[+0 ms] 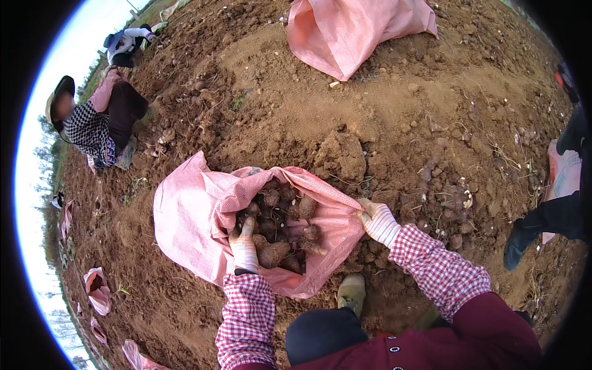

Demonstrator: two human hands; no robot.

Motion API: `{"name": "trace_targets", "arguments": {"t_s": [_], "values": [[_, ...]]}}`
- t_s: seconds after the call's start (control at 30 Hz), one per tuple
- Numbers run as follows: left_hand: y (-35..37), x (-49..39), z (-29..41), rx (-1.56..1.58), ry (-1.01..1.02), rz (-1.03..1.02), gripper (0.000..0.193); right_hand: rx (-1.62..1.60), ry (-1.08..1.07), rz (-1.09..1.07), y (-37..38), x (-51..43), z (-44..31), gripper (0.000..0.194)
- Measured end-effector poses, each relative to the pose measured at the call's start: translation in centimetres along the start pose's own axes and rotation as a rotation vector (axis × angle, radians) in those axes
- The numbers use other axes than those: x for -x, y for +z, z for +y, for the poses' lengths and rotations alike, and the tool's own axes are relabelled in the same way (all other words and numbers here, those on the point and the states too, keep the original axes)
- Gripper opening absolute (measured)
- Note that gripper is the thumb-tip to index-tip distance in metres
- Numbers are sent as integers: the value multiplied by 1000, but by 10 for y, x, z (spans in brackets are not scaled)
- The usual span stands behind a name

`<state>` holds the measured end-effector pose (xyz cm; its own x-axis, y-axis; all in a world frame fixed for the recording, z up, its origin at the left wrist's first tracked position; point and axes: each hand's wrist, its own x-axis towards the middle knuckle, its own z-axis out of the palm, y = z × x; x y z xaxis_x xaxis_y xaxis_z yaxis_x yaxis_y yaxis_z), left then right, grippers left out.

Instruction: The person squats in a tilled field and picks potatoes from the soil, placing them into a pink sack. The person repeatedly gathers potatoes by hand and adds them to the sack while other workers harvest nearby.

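Observation:
A pink woven sack (185,217) lies on the soil before me with its mouth spread wide. Inside it sit several soil-covered tubers (274,254), brown and rounded, which look like taro. My left hand (244,247), in a striped glove, grips the sack's near left rim, its thumb over the edge beside the tubers. At the right end of the mouth, my right hand (380,223), gloved alike, pinches the rim and holds it stretched outward. The fingers of my left hand are partly hidden by the cloth.
Another pink sack (360,32) lies at the top. Two people crouch at the upper left, one in a checked top (88,125). A dark boot (518,243) and a pink sack (562,171) are at right. Loose tubers (455,240) lie on the soil. More sacks (98,291) lie lower left.

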<state>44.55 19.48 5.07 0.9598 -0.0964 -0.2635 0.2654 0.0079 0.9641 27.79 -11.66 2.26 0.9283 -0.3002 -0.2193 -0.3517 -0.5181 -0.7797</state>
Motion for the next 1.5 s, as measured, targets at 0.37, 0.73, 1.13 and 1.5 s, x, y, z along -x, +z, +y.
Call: {"name": "trace_targets", "arguments": {"t_s": [0.37, 0.73, 1.13, 1.5], "values": [[-58, 17, 54, -172, -77, -185, 58, 4, 246, 15, -17, -70, -9, 40], [16, 78, 45, 33, -313, -263, 60, 483, 432, -266, -141, 43, 52, 46], [29, 183, 123, -137, 28, -182, 59, 572, 47, -477, -96, 98, 71, 52], [67, 207, 171, -207, 350, -378, 45, 973, 265, -583, -138, 33, 85, 78]]}}
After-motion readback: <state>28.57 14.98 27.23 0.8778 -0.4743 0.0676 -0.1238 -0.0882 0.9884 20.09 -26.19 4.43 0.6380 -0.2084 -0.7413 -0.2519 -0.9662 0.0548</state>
